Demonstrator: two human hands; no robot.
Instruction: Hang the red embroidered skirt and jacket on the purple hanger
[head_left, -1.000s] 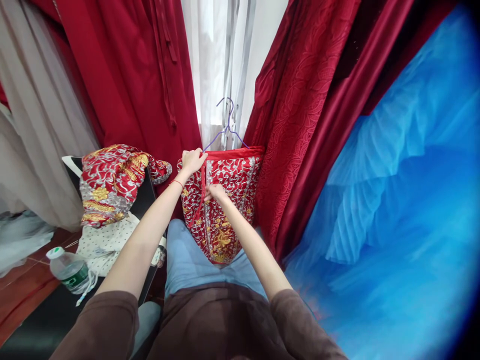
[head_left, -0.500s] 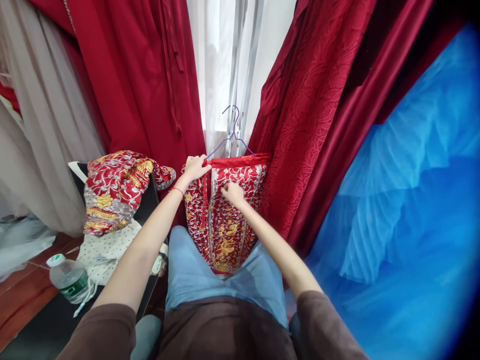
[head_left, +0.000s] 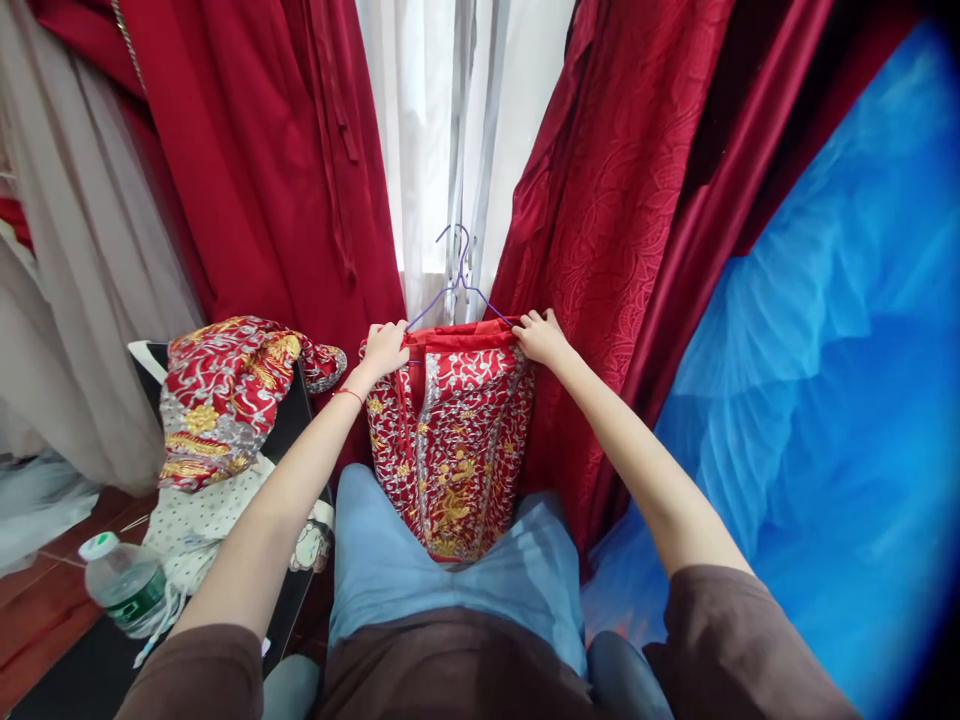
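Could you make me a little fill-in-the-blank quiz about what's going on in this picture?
The left hand and right hand grip the embroidered garment by its ____ edge.
The tulle beside it is ____.
The water bottle is on the person's ____ side.
Missing words: top; blue; left.

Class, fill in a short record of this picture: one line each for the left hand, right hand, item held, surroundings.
Left hand: closed on the top left corner of the embroidered garment.
Right hand: closed on its top right corner.
Item held: embroidered garment on a purple wire hanger, lower end on the lap.
Surroundings: dark red gowns both sides, blue tulle right, second embroidered piece and water bottle left.
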